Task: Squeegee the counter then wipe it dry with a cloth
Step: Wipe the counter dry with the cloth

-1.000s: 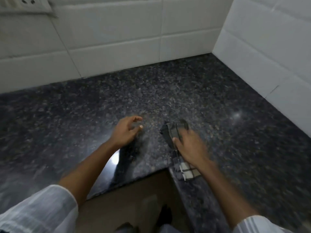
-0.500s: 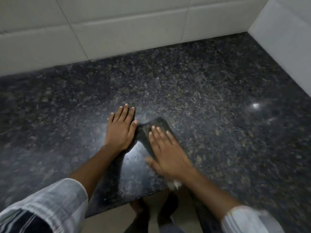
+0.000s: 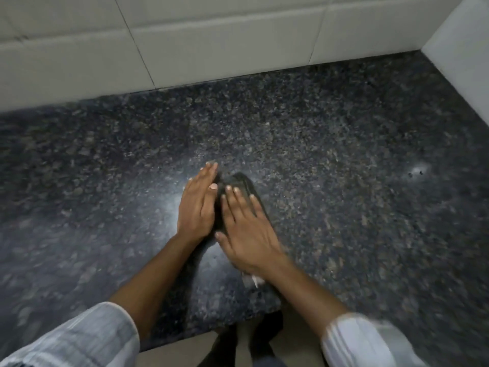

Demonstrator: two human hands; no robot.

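Just below the centre of the frame, the right hand (image 3: 246,231) lies flat, fingers straight and together, pressing a dark cloth (image 3: 242,185) onto the speckled granite counter (image 3: 344,154), while the left hand (image 3: 197,205) stands on its edge with straight fingers touching the cloth's left side. No squeegee is visible, so this looks like the drying step. To dry well, keep the palm flat and pressure even, and overlap strokes toward the tiled wall (image 3: 211,43) at the top of the frame.

Head view looks steeply down, close over the counter (image 3: 344,154).
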